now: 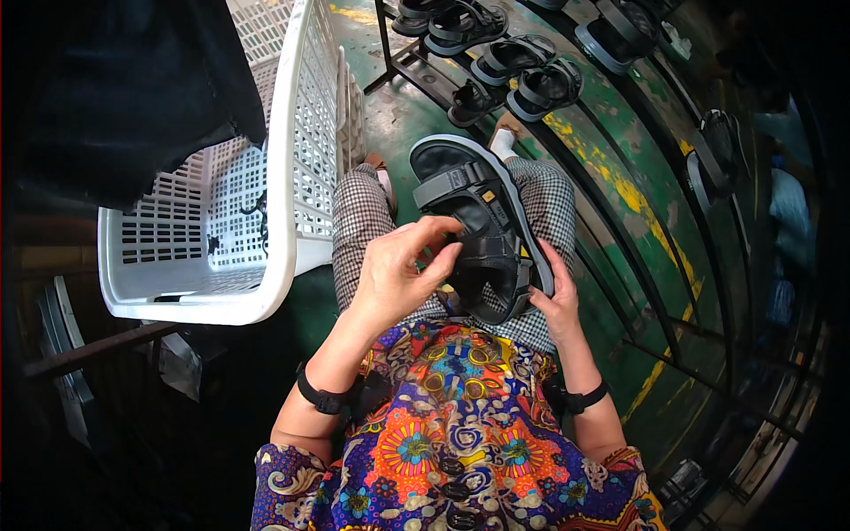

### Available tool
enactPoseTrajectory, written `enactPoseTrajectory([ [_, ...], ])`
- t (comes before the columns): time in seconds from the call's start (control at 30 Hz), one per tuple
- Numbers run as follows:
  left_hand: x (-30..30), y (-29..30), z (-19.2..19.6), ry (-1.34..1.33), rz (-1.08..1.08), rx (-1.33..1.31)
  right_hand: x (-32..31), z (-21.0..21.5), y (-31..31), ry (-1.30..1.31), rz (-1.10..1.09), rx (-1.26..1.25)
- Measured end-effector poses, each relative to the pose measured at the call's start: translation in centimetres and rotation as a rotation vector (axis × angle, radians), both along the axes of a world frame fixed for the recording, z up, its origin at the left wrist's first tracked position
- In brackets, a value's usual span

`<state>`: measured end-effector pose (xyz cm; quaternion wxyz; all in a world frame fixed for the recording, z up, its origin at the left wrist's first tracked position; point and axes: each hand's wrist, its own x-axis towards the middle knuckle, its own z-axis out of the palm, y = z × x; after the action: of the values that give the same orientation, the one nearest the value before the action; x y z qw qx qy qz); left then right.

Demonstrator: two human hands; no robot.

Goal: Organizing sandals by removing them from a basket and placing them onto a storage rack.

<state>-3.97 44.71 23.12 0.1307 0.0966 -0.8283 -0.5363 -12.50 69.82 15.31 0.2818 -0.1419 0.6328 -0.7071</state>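
A black sandal (512, 232) with a grey-edged sole and several straps is held over my lap, its toe end pointing away from me. My right hand (558, 296) grips it by the heel end of the sole, with the thumb on the near side. At the sandal's left edge, my left hand (409, 265) has thumb and forefinger bent toward each other around the end of a middle strap (482, 249). The exact contact at those fingertips is partly hidden. Small yellow marks show on the sandal's side.
On my left stands a white perforated plastic basket (288, 168) with small dark pieces inside; black sheet material (133, 88) hangs over it. Ahead and right, a dark metal rack (620, 252) carries several similar sandals (546, 88). The green floor (398, 106) has worn yellow lines.
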Motion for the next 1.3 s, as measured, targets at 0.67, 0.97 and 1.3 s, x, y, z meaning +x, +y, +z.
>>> enactPoseTrajectory([
  [0.67,2.4,-0.6,-4.4,-0.006,0.229,0.712,0.3,0.0,-0.8,-1.129,0.274,-0.858],
  [0.97,2.9,1.7,-5.8,-0.245,-0.008,0.666,0.1,0.8,-2.5,-1.354,0.435,-1.15],
  [1.3,2.7,2.2,-6.0,-0.322,-0.066,0.601,0.4,-0.2,-1.5,-1.364,0.478,-1.204],
])
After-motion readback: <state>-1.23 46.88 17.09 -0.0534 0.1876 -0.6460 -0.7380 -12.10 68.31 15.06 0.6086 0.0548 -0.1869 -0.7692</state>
